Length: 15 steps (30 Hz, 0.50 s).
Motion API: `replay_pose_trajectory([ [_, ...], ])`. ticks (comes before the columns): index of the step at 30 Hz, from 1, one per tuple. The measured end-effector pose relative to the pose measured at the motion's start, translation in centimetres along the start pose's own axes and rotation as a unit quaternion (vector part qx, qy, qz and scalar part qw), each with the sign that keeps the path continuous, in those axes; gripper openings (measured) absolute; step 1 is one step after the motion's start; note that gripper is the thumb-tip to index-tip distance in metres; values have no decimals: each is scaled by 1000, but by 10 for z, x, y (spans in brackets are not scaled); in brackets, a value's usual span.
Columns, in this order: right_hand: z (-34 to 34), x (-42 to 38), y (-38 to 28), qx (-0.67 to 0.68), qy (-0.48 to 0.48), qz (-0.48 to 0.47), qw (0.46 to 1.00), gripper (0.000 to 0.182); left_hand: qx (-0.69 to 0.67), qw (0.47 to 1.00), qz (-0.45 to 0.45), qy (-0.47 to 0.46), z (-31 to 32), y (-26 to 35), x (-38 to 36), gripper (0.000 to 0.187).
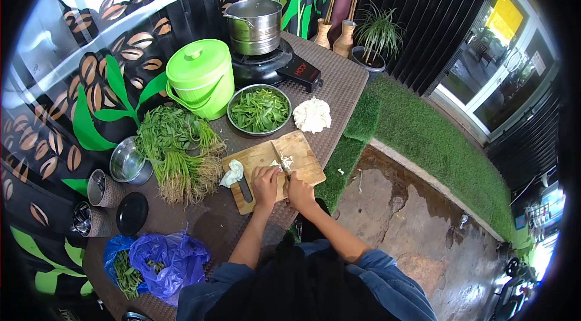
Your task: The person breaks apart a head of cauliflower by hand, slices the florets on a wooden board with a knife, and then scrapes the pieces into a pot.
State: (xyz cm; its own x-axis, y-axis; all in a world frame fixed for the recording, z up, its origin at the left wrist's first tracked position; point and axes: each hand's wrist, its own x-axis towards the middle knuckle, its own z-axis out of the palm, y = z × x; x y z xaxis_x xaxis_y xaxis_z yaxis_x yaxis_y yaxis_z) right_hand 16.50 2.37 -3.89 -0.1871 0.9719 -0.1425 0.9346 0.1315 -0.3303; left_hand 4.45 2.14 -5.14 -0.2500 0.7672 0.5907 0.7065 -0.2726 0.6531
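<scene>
My right hand [301, 193] is closed on the handle of a knife [278, 154], whose blade points away over the wooden cutting board [310, 168]. Beside the blade, my left hand [265, 185] presses down with bent fingers on a small white piece [275, 163], mostly hidden under the fingertips. Thin white shreds [287, 160] lie by the blade. On the board's left part are a crumpled whitish-green piece [232, 173] and a dark handle or tool [245, 189]. A metal bowl of green leaves [260, 110] and a white ruffled heap [312, 115] stand beyond the board.
Rooted greens [181, 151] lie left of the board, near a steel bowl [131, 160]. Behind are a lidded green bucket [201, 79] and a pot [255, 27] on a stove [260, 65]. Purple and blue bags [172, 266] sit front left. The table's edge [346, 118] runs along the right.
</scene>
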Motion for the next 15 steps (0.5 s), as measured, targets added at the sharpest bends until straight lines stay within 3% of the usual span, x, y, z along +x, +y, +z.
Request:
replay_pose_trajectory([
  [2, -11, 9, 2, 50, -18, -9, 999, 31, 15, 1000, 10, -6, -1, 0, 0, 9],
  [9, -29, 0, 2, 37, -54, -48, 997, 33, 15, 1000, 3, 15, -2, 2, -1, 9],
  [11, -13, -14, -10, 67, -9, 31, 997, 33, 24, 1000, 13, 5, -6, 3, 1, 8],
  [15, 12, -9, -2, 85, 36, -1, 996, 31, 17, 1000, 20, 8, -3, -2, -1, 7],
])
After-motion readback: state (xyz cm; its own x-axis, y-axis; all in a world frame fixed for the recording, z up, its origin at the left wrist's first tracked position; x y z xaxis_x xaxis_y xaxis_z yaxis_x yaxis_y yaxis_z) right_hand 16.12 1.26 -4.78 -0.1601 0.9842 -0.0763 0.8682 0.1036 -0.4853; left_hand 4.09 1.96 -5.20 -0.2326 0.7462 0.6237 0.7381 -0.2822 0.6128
